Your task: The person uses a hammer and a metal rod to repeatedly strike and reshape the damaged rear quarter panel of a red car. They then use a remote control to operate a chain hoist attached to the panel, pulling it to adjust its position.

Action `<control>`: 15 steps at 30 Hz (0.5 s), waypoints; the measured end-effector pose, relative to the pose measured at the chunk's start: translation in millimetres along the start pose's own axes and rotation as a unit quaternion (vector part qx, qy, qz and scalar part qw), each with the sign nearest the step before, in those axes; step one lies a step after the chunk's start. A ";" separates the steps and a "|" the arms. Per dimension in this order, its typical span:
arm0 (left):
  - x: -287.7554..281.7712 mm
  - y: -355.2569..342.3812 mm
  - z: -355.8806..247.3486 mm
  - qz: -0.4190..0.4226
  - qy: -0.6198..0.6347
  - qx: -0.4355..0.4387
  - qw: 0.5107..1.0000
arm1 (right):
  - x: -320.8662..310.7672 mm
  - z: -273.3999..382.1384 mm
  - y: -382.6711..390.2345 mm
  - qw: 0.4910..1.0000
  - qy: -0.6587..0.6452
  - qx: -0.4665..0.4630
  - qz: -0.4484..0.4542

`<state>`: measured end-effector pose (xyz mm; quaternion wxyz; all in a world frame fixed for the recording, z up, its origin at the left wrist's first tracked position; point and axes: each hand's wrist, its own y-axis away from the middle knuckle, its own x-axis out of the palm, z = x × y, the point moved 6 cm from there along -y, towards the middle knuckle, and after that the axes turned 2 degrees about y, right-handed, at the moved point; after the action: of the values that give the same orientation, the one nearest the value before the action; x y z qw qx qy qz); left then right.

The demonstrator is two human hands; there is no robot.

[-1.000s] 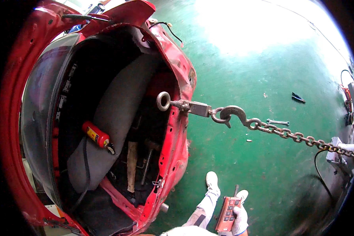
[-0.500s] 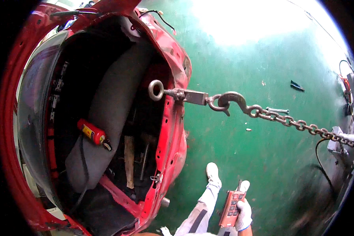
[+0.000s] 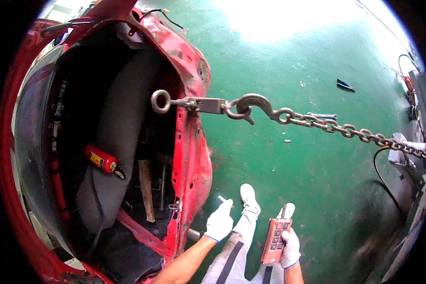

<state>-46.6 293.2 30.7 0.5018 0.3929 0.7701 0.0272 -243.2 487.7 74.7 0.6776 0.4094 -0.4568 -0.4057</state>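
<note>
My right hand point(image 3: 290, 248), in a white glove, is wrapped round an orange remote control point(image 3: 273, 242) with rows of dark buttons and a short antenna. The thumb lies along its button side. My left hand point(image 3: 219, 221), gloved too, is closed with a cigarette point(image 3: 223, 199) poking out from the fingers, beside the red car body's point(image 3: 199, 165) dented rear edge. Ahead, a metal pulling clamp point(image 3: 210, 105) with a ring-ended bolt point(image 3: 161, 101) sits at that edge. A large hook point(image 3: 255, 102) joins it to a chain point(image 3: 338, 128) stretching right.
Inside the open trunk are a small red fire extinguisher point(image 3: 101, 159), a wooden handle point(image 3: 146, 189) and a metal bar point(image 3: 163, 187). On the green floor point(image 3: 288, 170) lie a wrench point(image 3: 323, 115) and dark pliers point(image 3: 345, 85). The chain runs to a metal stand point(image 3: 402, 151) with a hose.
My left hand has come into view from below, holding the cigarette. The view has shifted, so the car and chain sit further left. My right hand keeps hold of the remote control.
</note>
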 end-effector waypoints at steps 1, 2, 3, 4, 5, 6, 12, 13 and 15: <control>17.0 11.1 15.9 0.041 -0.020 -0.018 0.999 | 1.9 3.6 1.1 1.000 -0.010 -0.001 0.000; 25.9 19.0 17.7 0.100 -0.045 -0.045 0.993 | -5.3 5.2 0.3 1.000 0.005 -0.006 -0.008; 32.9 31.8 29.7 0.130 -0.051 -0.046 0.989 | -7.8 3.5 -1.4 1.000 0.023 -0.005 -0.009; 39.5 42.8 38.0 0.152 -0.068 -0.043 0.985 | -7.3 3.9 -0.5 1.000 0.012 -0.008 -0.007; 42.3 48.3 38.9 0.172 -0.083 -0.039 0.981 | -15.1 0.0 -3.4 1.000 0.014 -0.004 -0.012; 44.2 54.0 39.3 0.180 -0.091 -0.041 0.979 | -21.9 -3.1 -7.0 1.000 0.020 -0.005 -0.018; 29.5 41.9 14.6 0.108 -0.050 -0.017 0.993 | -14.6 -3.4 -12.9 0.997 0.063 -0.033 0.016; 27.6 36.3 8.4 0.115 -0.047 -0.032 0.992 | -9.5 0.6 -9.6 0.998 0.053 -0.029 0.021; 26.6 32.9 5.0 0.088 -0.040 -0.034 0.995 | -13.8 -4.9 -12.2 0.998 0.044 -0.022 0.030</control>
<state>-28.7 330.9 22.6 0.5411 0.4431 0.7101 0.0817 -244.2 497.3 58.2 0.7176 0.3975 -0.4298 -0.3772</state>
